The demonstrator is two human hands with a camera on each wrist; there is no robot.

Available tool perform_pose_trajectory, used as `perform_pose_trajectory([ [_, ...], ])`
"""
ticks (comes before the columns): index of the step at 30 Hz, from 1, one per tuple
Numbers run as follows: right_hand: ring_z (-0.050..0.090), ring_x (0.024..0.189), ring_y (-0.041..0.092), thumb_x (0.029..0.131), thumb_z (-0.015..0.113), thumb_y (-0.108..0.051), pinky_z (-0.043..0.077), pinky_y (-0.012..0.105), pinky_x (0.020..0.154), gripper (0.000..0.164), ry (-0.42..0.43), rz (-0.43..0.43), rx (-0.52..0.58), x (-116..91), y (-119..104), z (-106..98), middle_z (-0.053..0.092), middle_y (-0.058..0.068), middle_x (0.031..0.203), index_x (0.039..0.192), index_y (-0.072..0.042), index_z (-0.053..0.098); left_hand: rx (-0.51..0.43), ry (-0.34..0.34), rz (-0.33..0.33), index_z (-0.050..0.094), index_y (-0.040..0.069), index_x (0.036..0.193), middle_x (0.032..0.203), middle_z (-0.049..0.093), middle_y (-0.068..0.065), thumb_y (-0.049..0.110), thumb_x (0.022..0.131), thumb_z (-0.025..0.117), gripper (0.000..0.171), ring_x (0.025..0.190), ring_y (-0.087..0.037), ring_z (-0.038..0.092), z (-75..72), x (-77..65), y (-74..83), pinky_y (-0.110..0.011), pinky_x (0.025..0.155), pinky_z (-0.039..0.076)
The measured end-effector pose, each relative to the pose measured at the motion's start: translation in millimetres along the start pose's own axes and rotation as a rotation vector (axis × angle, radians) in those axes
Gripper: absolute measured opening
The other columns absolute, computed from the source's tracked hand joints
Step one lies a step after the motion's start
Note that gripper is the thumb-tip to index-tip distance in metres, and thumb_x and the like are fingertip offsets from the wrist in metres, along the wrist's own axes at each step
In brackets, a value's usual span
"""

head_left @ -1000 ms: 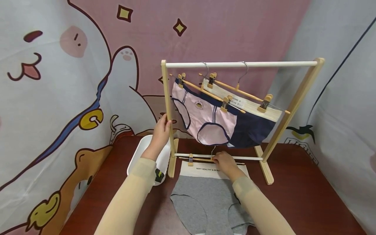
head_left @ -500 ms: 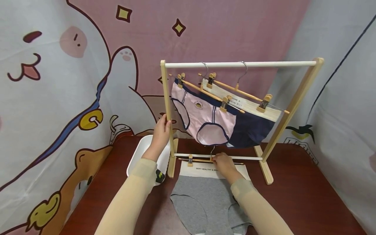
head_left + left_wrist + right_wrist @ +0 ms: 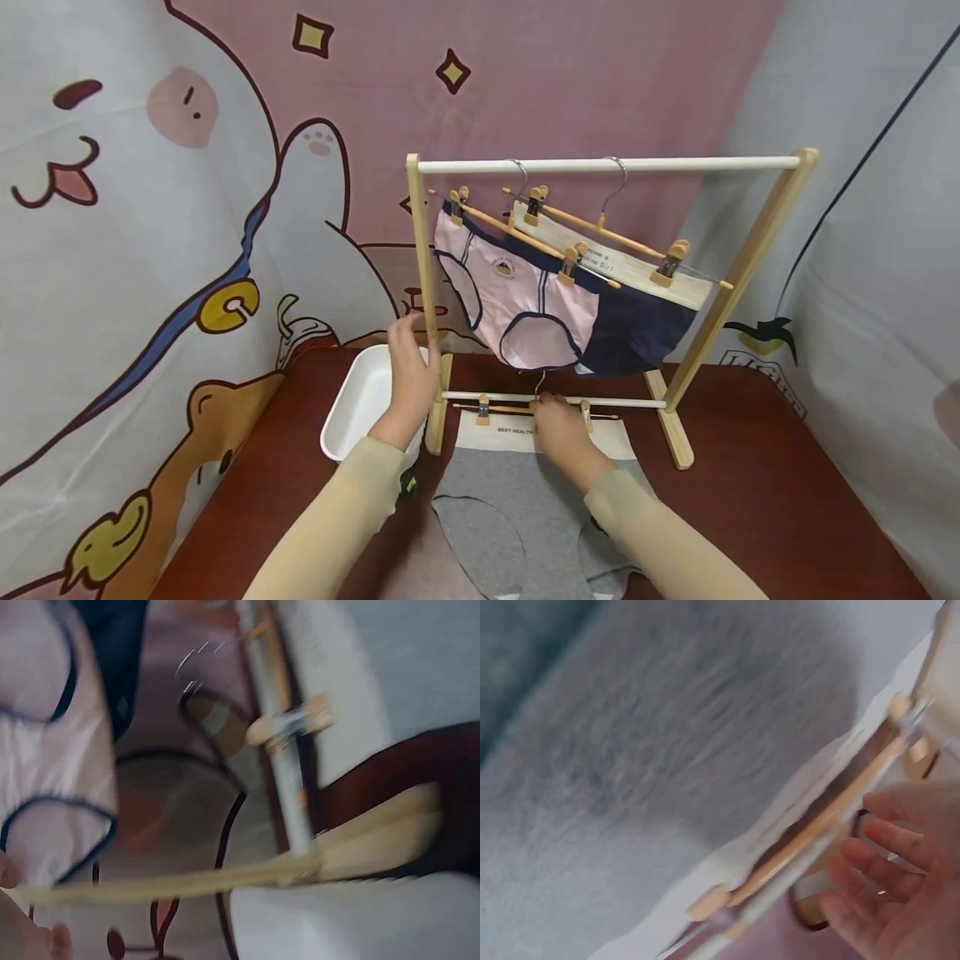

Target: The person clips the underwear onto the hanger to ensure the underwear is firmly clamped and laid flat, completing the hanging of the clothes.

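Observation:
Grey briefs [image 3: 480, 533] with a cream printed waistband are clipped to a wooden hanger [image 3: 513, 409], whose metal hook [image 3: 540, 382] sits at the lower white bar [image 3: 630, 402] of a small clothes rack. Over the hanger's middle is my right hand [image 3: 566, 437]; in the right wrist view its fingers are loosely bent with nothing between them, right beside the hanger. At the rack's left wooden post [image 3: 422, 242] is my left hand [image 3: 412, 379], fingers fairly straight and thumb apart. The left wrist view is blurred and shows only part of that hand [image 3: 26, 930].
Pink briefs [image 3: 517, 292] and navy briefs with a cream waistband [image 3: 641, 329] hang on clip hangers from the top bar [image 3: 690, 164]. A white tray [image 3: 352, 408] stands left of the rack on the red-brown table [image 3: 780, 500]. A patterned cloth [image 3: 562, 75] hangs behind.
My left hand has slid down the post and its fingers have loosened. The right hand has shifted slightly left and down, uncovering the hanger's right clip. The head view has turned a little.

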State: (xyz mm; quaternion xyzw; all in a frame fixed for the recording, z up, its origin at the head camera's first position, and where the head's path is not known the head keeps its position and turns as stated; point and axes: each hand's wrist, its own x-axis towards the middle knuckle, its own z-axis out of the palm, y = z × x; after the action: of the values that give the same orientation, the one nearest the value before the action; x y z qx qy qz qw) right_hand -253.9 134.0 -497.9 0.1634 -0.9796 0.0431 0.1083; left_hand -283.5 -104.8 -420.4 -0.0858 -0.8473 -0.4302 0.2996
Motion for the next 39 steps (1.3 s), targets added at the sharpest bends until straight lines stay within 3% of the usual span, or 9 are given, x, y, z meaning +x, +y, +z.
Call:
perform_pose_trajectory([
  [3,0.062,0.086,0.031,0.082,0.066,-0.011,0.053,0.042,0.061,0.019,-0.018,-0.058,0.012,-14,-6,-5,0.064,0.013,0.103,0.099,-0.004,0.068,0.077,-0.115,0.061,0.044,0.002,0.126,0.123,0.041,-0.017,0.003,0.089,0.056,0.039,0.116,-0.029,0.044,7.2,-29.3,1.0,-0.041,0.098,0.041],
  [7,0.062,0.090,0.031,0.084,0.066,-0.018,0.052,0.043,0.064,0.023,-0.069,-0.066,0.030,-34,-3,-9,0.063,0.013,0.107,0.104,-0.005,0.067,0.226,-0.426,0.091,0.047,0.006,0.129,0.127,0.046,-0.013,0.014,0.089,0.062,0.044,0.120,-0.028,0.047,15.5,-71.0,1.4,-0.041,0.098,0.043],
  [11,0.057,0.106,0.034,0.082,0.071,-0.029,0.051,0.048,0.076,0.043,-0.171,0.011,0.063,-54,11,-15,0.058,0.013,0.120,0.118,-0.007,0.063,0.340,-0.707,0.112,0.045,0.002,0.136,0.139,0.044,-0.017,0.024,0.089,0.064,0.055,0.130,-0.033,0.042,20.3,-107.3,0.2,-0.045,0.103,0.040],
  [15,0.050,0.116,0.041,0.082,0.071,-0.039,0.046,0.056,0.086,0.057,-0.261,0.083,0.088,-73,29,-20,0.052,0.021,0.130,0.122,-0.001,0.058,0.431,-0.894,0.083,0.036,-0.001,0.143,0.150,0.031,-0.022,0.041,0.090,0.061,0.072,0.139,-0.039,0.028,23.7,-131.6,-2.0,-0.049,0.107,0.034],
  [19,0.042,0.124,0.047,0.081,0.068,-0.048,0.039,0.060,0.094,0.074,-0.349,0.114,0.076,-90,45,-21,0.044,0.028,0.137,0.127,0.008,0.052,0.526,-0.995,0.061,0.028,0.000,0.147,0.155,0.019,-0.022,0.056,0.087,0.056,0.086,0.142,-0.040,0.018,25.6,-143.1,-2.9,-0.048,0.109,0.031],
  [25,0.029,0.131,0.053,0.080,0.066,-0.054,0.035,0.063,0.097,0.090,-0.429,0.115,0.134,-103,57,-18,0.031,0.030,0.146,0.136,0.012,0.039,0.577,-1.027,0.056,0.026,0.000,0.147,0.156,0.014,-0.021,0.060,0.087,0.054,0.090,0.144,-0.038,0.013,27.1,-148.8,-3.3,-0.046,0.114,0.024],
  [30,0.031,0.130,0.053,0.079,0.068,-0.052,0.036,0.064,0.096,0.089,-0.428,0.114,0.128,-104,58,-17,0.033,0.030,0.144,0.134,0.012,0.041,0.537,-1.024,0.033,0.027,-0.001,0.147,0.155,0.015,-0.022,0.059,0.086,0.055,0.090,0.143,-0.039,0.013,28.7,-150.1,-4.1,-0.047,0.113,0.025],
  [33,0.039,0.125,0.051,0.077,0.073,-0.046,0.039,0.061,0.094,0.080,-0.378,0.106,0.136,-96,54,-21,0.040,0.029,0.140,0.129,0.010,0.048,0.451,-0.921,-0.039,0.031,-0.004,0.144,0.153,0.022,-0.025,0.052,0.088,0.058,0.083,0.141,-0.041,0.020,30.3,-146.5,-4.5,-0.051,0.109,0.030],
  [39,0.055,0.111,0.039,0.080,0.073,-0.027,0.046,0.052,0.090,0.046,-0.181,0.069,0.246,-56,27,-25,0.058,0.017,0.122,0.117,-0.001,0.062,0.249,-0.570,-0.260,0.036,-0.013,0.137,0.134,0.038,-0.031,0.021,0.088,0.063,0.066,0.126,-0.043,0.036,46.5,-126.9,-11.6,-0.055,0.097,0.039],
])
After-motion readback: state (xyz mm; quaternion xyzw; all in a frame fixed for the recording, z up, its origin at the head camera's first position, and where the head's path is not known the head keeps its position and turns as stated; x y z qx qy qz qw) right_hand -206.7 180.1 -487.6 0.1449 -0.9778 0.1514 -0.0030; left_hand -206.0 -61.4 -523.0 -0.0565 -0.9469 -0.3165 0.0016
